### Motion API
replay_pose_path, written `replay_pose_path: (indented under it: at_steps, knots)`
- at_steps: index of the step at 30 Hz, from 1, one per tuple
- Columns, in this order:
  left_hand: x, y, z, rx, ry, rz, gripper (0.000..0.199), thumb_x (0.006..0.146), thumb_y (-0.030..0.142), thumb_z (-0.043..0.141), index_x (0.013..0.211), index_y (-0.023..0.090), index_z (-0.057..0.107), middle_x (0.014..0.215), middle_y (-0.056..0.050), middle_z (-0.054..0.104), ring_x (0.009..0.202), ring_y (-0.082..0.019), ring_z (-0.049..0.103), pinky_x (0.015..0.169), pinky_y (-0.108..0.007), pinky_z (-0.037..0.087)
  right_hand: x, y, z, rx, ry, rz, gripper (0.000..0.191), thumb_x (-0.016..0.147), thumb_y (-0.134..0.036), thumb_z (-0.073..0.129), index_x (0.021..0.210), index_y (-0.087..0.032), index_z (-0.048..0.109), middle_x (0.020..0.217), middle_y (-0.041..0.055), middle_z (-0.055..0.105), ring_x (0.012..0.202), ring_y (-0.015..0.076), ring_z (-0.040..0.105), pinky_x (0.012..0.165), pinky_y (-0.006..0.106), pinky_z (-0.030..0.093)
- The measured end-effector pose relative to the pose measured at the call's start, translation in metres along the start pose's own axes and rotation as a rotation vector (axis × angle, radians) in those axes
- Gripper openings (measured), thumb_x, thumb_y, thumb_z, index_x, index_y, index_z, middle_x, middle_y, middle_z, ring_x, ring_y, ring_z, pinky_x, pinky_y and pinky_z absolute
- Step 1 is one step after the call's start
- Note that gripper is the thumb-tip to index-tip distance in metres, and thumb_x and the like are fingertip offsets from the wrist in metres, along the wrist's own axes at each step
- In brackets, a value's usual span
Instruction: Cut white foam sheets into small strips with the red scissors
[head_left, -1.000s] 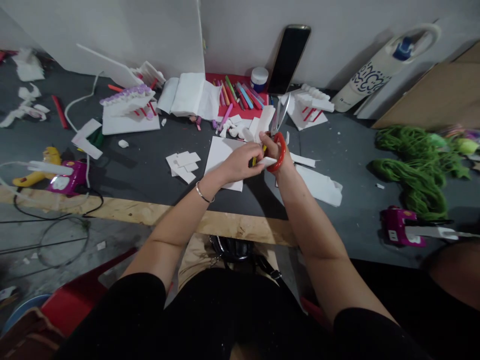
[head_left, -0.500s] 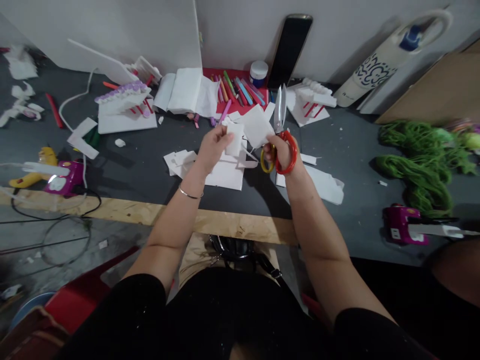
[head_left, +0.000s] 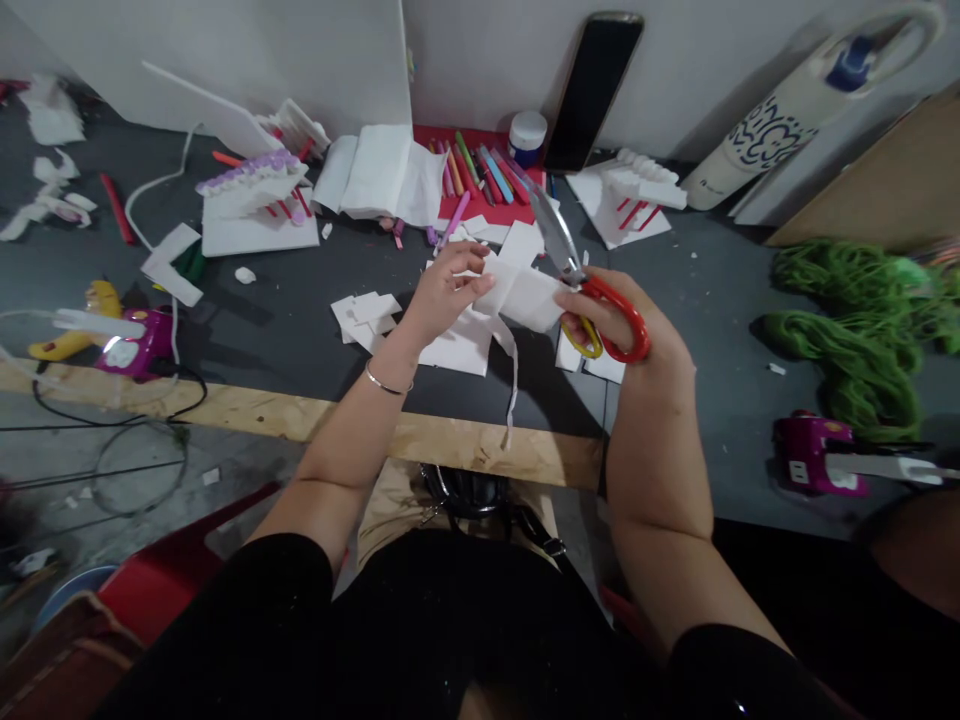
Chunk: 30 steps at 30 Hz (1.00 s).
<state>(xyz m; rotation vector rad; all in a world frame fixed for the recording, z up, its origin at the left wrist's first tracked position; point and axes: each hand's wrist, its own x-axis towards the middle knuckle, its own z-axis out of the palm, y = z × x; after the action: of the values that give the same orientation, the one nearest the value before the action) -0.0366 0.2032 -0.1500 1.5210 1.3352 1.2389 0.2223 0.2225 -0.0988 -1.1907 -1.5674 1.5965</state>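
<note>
1. Foam sheet [head_left: 525, 295] lies mid-frame, pinched by the left hand [head_left: 450, 295], its cut strip [head_left: 512, 385] dangling.
2. Right hand [head_left: 637, 370] grips red-handled scissors [head_left: 630, 320], fingers through the loops.
3. Two built foam models [head_left: 255, 205] [head_left: 622, 200] stand upper left and upper right.

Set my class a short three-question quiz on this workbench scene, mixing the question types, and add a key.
1. Which hand holds the scissors: the left hand or the right hand?
2. True or false: the silver bangle is on the right wrist.
3. Fill in the blank: the coloured pens lie on a ____ board.

Key: 1. Right hand. 2. False. 3. Red.
</note>
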Motion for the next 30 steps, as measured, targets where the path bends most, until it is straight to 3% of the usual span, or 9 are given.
replay_pose_path:
  at_steps: [3, 6, 11, 14, 17, 20, 23, 27, 30]
  knots:
    - [0.000, -0.005, 0.003, -0.043, -0.107, -0.026, 0.029, 0.090, 0.045, 0.081, 0.081, 0.023, 0.065, 0.093, -0.004, 0.069, 0.090, -0.019, 0.066, 0.076, -0.031, 0.053, 0.001, 0.003, 0.006, -0.018, -0.004, 0.000, 0.045, 0.076, -0.051, 0.098, 0.078, -0.024, 0.062, 0.052, -0.0066, 0.057, 0.039, 0.0093, 0.050, 0.035, 0.023, 0.038]
    - [0.002, -0.014, 0.009, -0.098, -0.036, -0.058, 0.026, 0.091, 0.044, 0.081, 0.086, 0.023, 0.067, 0.084, -0.001, 0.065, 0.080, -0.016, 0.062, 0.076, -0.032, 0.055, 0.007, 0.014, 0.011, 0.051, 0.119, -0.038, 0.047, 0.077, -0.059, 0.095, 0.087, -0.026, 0.064, 0.055, -0.0072, 0.058, 0.043, 0.0105, 0.053, 0.039, 0.024, 0.043]
    - [0.005, -0.019, 0.017, -0.141, 0.092, -0.083, 0.034, 0.098, 0.057, 0.075, 0.115, 0.027, 0.073, 0.096, -0.004, 0.070, 0.088, -0.019, 0.069, 0.075, -0.032, 0.058, 0.018, 0.036, 0.018, 0.186, 0.275, -0.150, 0.054, 0.074, -0.068, 0.093, 0.099, -0.031, 0.062, 0.081, -0.0012, 0.072, 0.076, 0.0198, 0.074, 0.061, 0.031, 0.058]
    - [0.003, -0.017, 0.020, -0.068, 0.099, -0.067, 0.050, 0.096, 0.062, 0.078, 0.136, 0.032, 0.070, 0.099, -0.005, 0.072, 0.094, -0.022, 0.074, 0.074, -0.033, 0.058, 0.025, 0.046, 0.030, 0.233, 0.304, -0.174, 0.061, 0.067, -0.064, 0.097, 0.104, -0.033, 0.060, 0.093, -0.0005, 0.074, 0.087, 0.0212, 0.077, 0.069, 0.034, 0.060]
    - [0.001, -0.018, 0.025, -0.044, 0.115, -0.061, 0.056, 0.097, 0.063, 0.077, 0.144, 0.032, 0.068, 0.108, -0.007, 0.074, 0.101, -0.023, 0.075, 0.075, -0.032, 0.058, 0.030, 0.054, 0.049, 0.292, 0.326, -0.179, 0.062, 0.067, -0.060, 0.096, 0.108, -0.033, 0.058, 0.094, -0.0018, 0.073, 0.090, 0.0196, 0.076, 0.075, 0.033, 0.062]
    - [-0.003, -0.020, 0.030, -0.080, 0.116, -0.071, 0.052, 0.103, 0.060, 0.068, 0.143, 0.028, 0.067, 0.114, -0.010, 0.076, 0.101, -0.021, 0.075, 0.076, -0.031, 0.060, 0.033, 0.060, 0.065, 0.310, 0.365, -0.175, 0.056, 0.069, -0.054, 0.095, 0.107, -0.033, 0.059, 0.089, -0.0045, 0.070, 0.086, 0.0173, 0.074, 0.079, 0.033, 0.063]
    - [-0.006, -0.020, 0.032, -0.149, 0.082, -0.112, 0.041, 0.105, 0.049, 0.066, 0.138, 0.026, 0.068, 0.106, -0.008, 0.076, 0.090, -0.019, 0.074, 0.074, -0.032, 0.062, 0.036, 0.067, 0.070, 0.315, 0.415, -0.199, 0.046, 0.074, -0.048, 0.091, 0.102, -0.033, 0.057, 0.084, -0.0067, 0.068, 0.075, 0.0143, 0.068, 0.077, 0.031, 0.062]
    - [-0.005, -0.020, 0.029, -0.209, 0.089, -0.217, 0.023, 0.101, 0.038, 0.072, 0.122, 0.027, 0.070, 0.084, -0.002, 0.070, 0.074, -0.017, 0.066, 0.067, -0.031, 0.060, 0.038, 0.070, 0.059, 0.281, 0.477, -0.251, 0.042, 0.078, -0.045, 0.084, 0.106, -0.034, 0.054, 0.083, -0.0063, 0.061, 0.072, 0.0155, 0.063, 0.075, 0.033, 0.059]
    - [0.000, -0.022, 0.024, -0.186, 0.155, -0.232, 0.017, 0.099, 0.037, 0.076, 0.104, 0.026, 0.065, 0.082, -0.001, 0.068, 0.074, -0.016, 0.065, 0.066, -0.029, 0.058, 0.038, 0.070, 0.047, 0.150, 0.496, -0.269, 0.045, 0.077, -0.049, 0.085, 0.108, -0.035, 0.056, 0.089, -0.0031, 0.061, 0.081, 0.0196, 0.065, 0.078, 0.037, 0.059]
